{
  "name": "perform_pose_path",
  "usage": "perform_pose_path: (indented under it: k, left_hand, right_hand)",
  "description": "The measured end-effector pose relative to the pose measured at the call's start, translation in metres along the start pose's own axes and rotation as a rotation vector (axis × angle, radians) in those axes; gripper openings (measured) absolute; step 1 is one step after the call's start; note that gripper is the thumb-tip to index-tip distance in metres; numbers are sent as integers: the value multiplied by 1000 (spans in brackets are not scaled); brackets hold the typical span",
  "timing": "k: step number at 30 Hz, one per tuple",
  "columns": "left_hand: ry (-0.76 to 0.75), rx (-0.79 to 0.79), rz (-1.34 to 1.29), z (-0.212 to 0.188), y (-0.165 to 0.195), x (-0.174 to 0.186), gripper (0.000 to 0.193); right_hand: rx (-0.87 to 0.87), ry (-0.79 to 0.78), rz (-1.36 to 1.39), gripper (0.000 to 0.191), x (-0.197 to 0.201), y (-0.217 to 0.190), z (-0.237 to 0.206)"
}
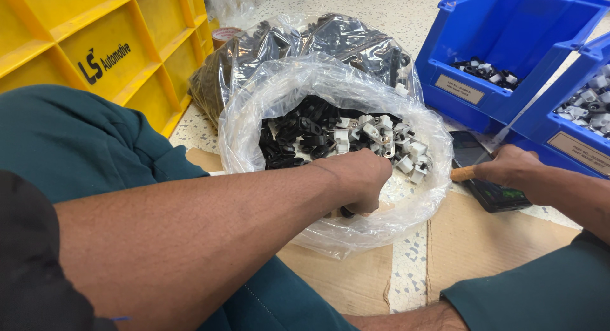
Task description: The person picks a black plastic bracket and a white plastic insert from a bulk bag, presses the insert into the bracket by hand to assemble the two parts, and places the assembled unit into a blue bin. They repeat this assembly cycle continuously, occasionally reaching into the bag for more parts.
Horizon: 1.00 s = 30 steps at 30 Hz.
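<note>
Speckled floor carries flattened cardboard (470, 239), where a clear plastic bag (254, 108) of black and white clips (343, 137) sits open. Left hand (359, 182) is inside its mouth, fingers curled shut; on what, I cannot tell. Right hand (511, 169) grips a wooden handle (462, 173) lying crosswise, pointing toward the bag. Blue bins (508, 45) stand at the far right, a yellow crate (95, 45) far left.

A single head-worn camera looks steeply down and forward from close above the person's lap. It faces the floor (406, 255), with the clear plastic bag (337, 83) at centre. The yellow crate (95, 45) fills the upper left and the blue bins (508, 45) the upper right.
</note>
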State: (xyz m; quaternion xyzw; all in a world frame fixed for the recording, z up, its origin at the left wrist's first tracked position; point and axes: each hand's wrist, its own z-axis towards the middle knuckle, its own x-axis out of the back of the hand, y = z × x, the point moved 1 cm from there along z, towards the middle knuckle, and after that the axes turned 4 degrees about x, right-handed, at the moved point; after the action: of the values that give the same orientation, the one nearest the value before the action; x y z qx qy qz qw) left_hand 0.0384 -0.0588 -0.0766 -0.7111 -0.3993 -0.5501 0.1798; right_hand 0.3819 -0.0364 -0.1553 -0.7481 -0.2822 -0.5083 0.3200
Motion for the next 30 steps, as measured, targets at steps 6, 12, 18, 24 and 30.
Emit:
perform_pose_path:
  k: [6,12,18,24,30]
  left_hand:
    - [-2,6,-7,3,-1,-2,34]
    - [5,-8,0,2,-1,-2,34]
    - [0,13,-24,-2,0,1,36]
    - [44,3,-62,4,-3,0,38]
    - [199,-56,-68,32,-15,6,30]
  right_hand:
    - [16,2,-32,59,1,-3,-1]
    - [18,-5,-52,61,4,-7,-5]
    - [7,3,-44,62,5,-10,-12]
    - [32,25,-34,67,4,-8,-12]
    - [19,4,-77,61,4,-5,-7]
